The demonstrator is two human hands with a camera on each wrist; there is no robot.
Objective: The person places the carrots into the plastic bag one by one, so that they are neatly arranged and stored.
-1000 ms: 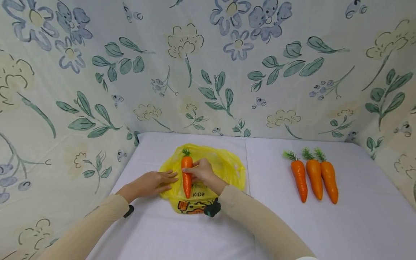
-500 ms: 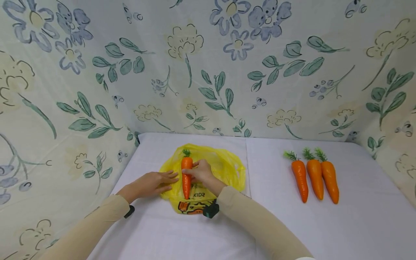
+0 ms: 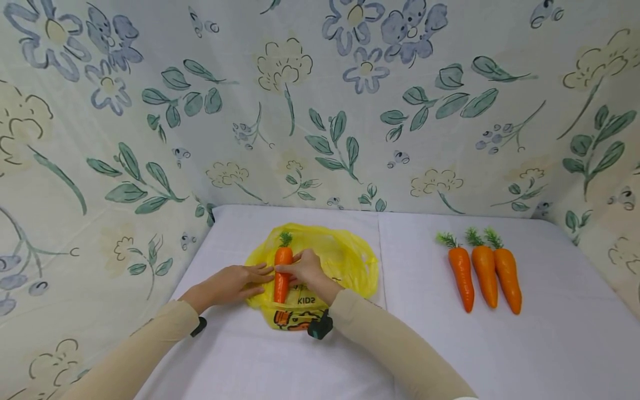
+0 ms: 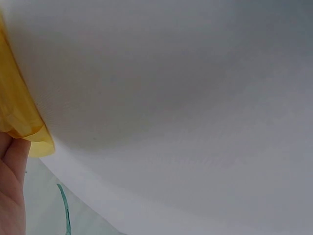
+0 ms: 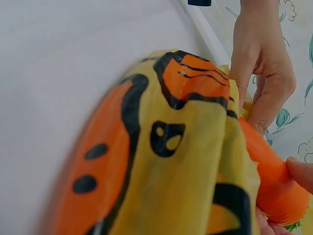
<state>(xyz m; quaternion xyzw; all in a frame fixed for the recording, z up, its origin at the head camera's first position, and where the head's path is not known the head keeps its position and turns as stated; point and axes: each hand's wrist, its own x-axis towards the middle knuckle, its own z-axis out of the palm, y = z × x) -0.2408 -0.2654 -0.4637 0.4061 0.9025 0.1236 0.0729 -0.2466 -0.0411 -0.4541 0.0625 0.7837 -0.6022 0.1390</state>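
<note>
White table [image 3: 280, 361], yellow "KIDS" bag [image 3: 350, 261], carrot [image 3: 282, 273]

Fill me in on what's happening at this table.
A person is working a carrot into a yellow plastic bag on the white table. The right hand grips the carrot, tip toward the bag's opening, while the left hand lies flat on the bag's edge. Three more carrots lie side by side to the right, untouched.
</note>
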